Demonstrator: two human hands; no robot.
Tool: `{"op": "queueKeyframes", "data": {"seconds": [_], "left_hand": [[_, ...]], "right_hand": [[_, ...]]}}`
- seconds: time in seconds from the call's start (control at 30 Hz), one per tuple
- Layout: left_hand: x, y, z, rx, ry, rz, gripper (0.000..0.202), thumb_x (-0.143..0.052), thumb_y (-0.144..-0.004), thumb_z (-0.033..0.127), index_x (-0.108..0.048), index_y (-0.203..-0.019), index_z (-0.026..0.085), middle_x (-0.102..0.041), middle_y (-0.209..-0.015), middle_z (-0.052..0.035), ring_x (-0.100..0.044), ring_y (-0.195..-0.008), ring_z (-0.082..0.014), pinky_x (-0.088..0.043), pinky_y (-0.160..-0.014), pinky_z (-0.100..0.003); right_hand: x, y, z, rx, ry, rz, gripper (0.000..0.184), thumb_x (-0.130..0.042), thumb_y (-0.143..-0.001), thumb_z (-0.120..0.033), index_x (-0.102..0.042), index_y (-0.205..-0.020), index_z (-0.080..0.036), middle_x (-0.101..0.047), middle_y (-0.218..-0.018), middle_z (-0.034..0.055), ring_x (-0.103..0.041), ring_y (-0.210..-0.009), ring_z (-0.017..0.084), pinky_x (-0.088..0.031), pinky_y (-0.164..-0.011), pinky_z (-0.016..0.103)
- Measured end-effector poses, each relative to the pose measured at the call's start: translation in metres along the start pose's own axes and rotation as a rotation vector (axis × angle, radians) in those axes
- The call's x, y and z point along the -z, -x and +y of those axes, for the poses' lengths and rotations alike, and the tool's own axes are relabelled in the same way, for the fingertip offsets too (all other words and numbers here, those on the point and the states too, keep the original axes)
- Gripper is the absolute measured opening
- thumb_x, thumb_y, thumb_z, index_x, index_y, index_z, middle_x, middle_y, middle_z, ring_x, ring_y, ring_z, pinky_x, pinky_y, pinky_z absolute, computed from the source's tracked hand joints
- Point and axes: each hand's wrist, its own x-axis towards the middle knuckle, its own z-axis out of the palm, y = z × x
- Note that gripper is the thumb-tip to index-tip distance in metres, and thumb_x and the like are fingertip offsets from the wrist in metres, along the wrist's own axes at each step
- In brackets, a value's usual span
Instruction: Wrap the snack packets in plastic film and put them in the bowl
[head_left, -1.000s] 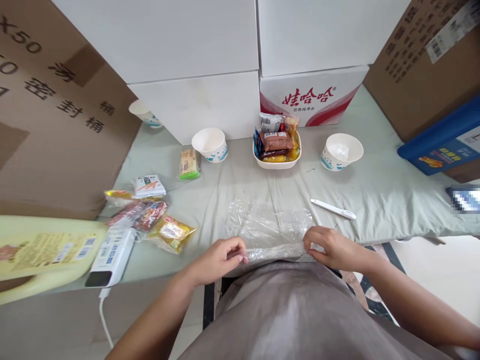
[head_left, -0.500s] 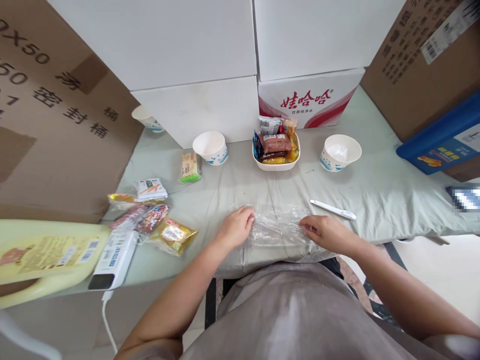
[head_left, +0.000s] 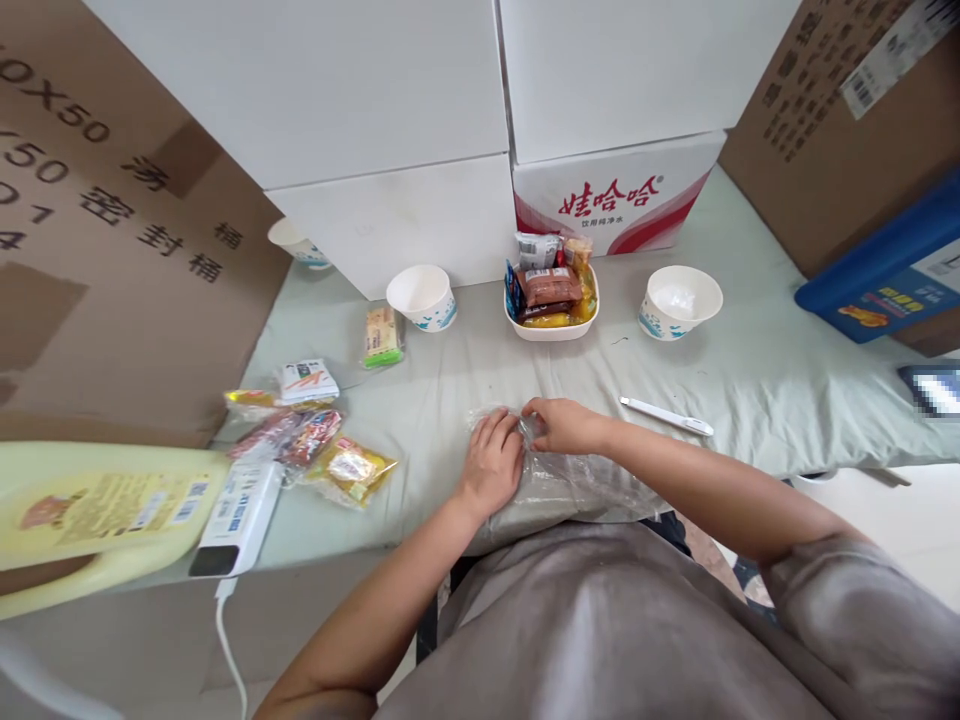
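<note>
A clear plastic bag [head_left: 577, 480] lies folded on the pale green cloth [head_left: 750, 380] at the table's near edge. My left hand [head_left: 493, 462] rests flat on its left part, fingers stretched out and pressing down. My right hand [head_left: 561, 424] has reached across beside the left hand, fingers pinched on the bag's far left corner. A white bowl [head_left: 553, 326] packed with wrapped snacks stands beyond the hands, between two white paper cups [head_left: 422, 295] [head_left: 680, 300].
Several loose snack packets [head_left: 315, 430] lie at the left, near a white power strip [head_left: 237, 515] and a yellow jug [head_left: 90, 510]. A white pen [head_left: 666, 416] lies right of the hands. White and brown cartons [head_left: 390, 130] wall the back and sides.
The bag has been folded away from the table edge. My left hand moved forward and flattened on it. My right hand slid left across the bag until it met the left hand.
</note>
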Motion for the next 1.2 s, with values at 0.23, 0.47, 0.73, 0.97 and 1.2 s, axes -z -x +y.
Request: {"op": "queueKeyframes", "data": {"seconds": [0.23,0.47,0.73,0.97,1.2], "left_hand": [[0.0,0.001,0.001,0.029,-0.017,-0.025,0.02,-0.043,-0.091,0.018,-0.063,-0.09,0.017,-0.06,-0.125,-0.0142,-0.045,-0.13,-0.0331,-0.035,-0.108,-0.057],[-0.001,0.001,0.0,0.034,0.007,-0.019,0.018,-0.046,-0.088,0.017,-0.064,-0.09,0.017,-0.06,-0.123,-0.0141,-0.044,-0.129,-0.0341,-0.034,-0.109,-0.057],[0.003,0.001,0.0,-0.001,0.042,0.056,0.016,-0.046,-0.09,0.017,-0.061,-0.089,0.017,-0.061,-0.118,-0.0126,-0.046,-0.127,-0.0315,-0.035,-0.108,-0.053],[0.023,-0.001,-0.007,0.164,0.301,0.033,0.013,-0.048,-0.09,0.022,-0.059,-0.083,0.019,-0.063,-0.082,-0.0046,-0.057,-0.084,-0.0192,-0.048,-0.078,-0.034],[0.028,-0.007,-0.03,0.52,0.512,-0.176,0.015,-0.058,-0.08,0.027,-0.062,-0.093,0.021,-0.069,-0.083,0.0003,-0.064,-0.073,-0.0147,-0.05,-0.07,-0.026]], "right_hand": [[0.066,-0.001,0.049,-0.082,-0.661,-0.16,0.036,-0.071,-0.066,-0.022,-0.061,-0.1,-0.02,-0.059,-0.069,-0.0062,-0.038,-0.046,0.004,-0.026,-0.043,0.018],[0.105,0.028,0.099,-0.184,-0.194,0.611,0.023,-0.067,-0.072,-0.027,-0.066,-0.092,-0.015,-0.062,-0.074,0.0014,-0.051,-0.063,0.011,-0.043,-0.062,0.027],[0.048,0.08,0.033,0.067,-0.032,-0.045,0.034,-0.066,-0.077,-0.047,-0.066,-0.099,-0.02,-0.069,-0.082,0.002,-0.062,-0.071,0.017,-0.044,-0.064,0.027],[0.045,0.096,0.048,0.097,0.043,-0.2,0.01,-0.057,-0.08,-0.023,-0.066,-0.083,-0.022,-0.068,-0.078,-0.0005,-0.059,-0.069,0.014,-0.04,-0.062,0.025],[0.032,0.073,0.064,-0.144,-0.044,0.141,0.017,-0.046,-0.087,-0.018,-0.06,-0.096,-0.02,-0.07,-0.08,0.0014,-0.063,-0.074,0.015,-0.041,-0.067,0.025]]}}
